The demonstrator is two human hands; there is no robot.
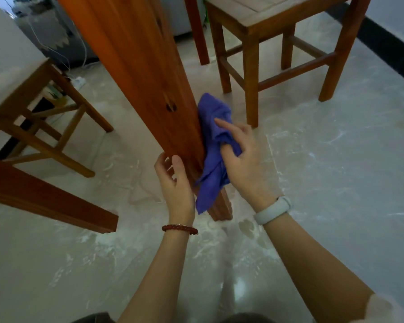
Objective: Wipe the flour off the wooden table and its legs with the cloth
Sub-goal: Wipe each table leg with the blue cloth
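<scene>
Open tiled floor (336,183) is lying to the right of the table leg (149,78), giving free passage on that side. A wooden stool (278,31) is standing beyond the leg, blocking the far right. A second stool (33,113) and another table leg (44,194) are crowding the left, leaving a narrower floor gap between them and the leg.

Across most of your frame runs a pale, glossy marbled floor (336,183), dusted with white smears near the bottom centre. At your upper right stands a wooden chair (273,26), and at your left a lighter wooden stool (33,108). A dark skirting strip (387,43) lines the pale wall at your far upper right. White cables (63,59) trail down at your upper left.
</scene>
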